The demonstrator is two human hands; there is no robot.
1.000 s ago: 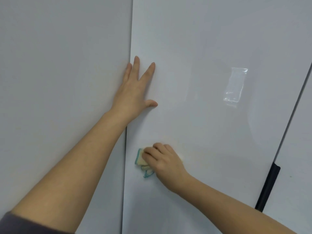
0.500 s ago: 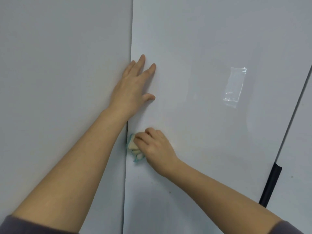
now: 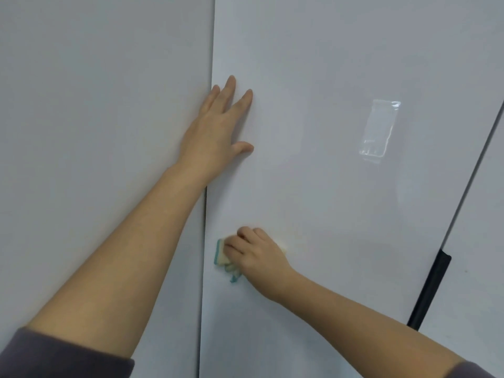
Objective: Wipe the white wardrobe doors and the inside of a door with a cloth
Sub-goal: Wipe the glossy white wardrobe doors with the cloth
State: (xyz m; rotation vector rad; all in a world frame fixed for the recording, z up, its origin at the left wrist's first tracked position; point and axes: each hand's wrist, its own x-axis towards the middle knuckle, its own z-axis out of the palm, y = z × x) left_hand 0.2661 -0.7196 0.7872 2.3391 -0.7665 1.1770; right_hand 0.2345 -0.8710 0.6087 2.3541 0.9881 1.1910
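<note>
A glossy white wardrobe door fills the middle of the view, with another white door to its left across a narrow seam. My left hand lies flat with straight fingers over the seam, pressing on the middle door's left edge. Lower down, my right hand grips a small yellow cloth with teal edging and holds it against the middle door near its left edge. Most of the cloth is hidden under my fingers.
A third white door stands at the right, with a black vertical handle along the gap. A clear strip of tape sticks to the middle door at upper right.
My right hand with the cloth went up and left to the door's edge, then came back down and slightly right. My left hand has stayed in place on the seam.
</note>
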